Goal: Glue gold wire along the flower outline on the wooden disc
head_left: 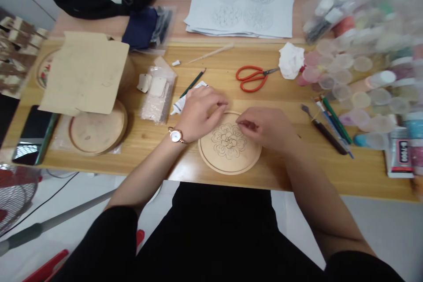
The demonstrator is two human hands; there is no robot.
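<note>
A round wooden plate (229,165) with a flower drawn in dark lines lies near the table's front edge. My left hand (203,112), with a watch (176,135) on the wrist, is over the plate's upper left rim, its fingers pressed together. Over the upper right part is my right hand (266,127), fingers curled into a pinch. Whatever either hand holds is too small or hidden to make out. Beside my left hand lie a white tube (180,105) and a dark pencil (193,83). Red-handled scissors (253,78) rest beyond the plate.
Many small paint pots (343,75) crowd the right side, with brushes (333,123) and a glue tube (399,154) nearby. Printed sheets (241,6) lie at the back. On the left are brown card (86,72), another wooden plate (97,130) and a phone (35,134).
</note>
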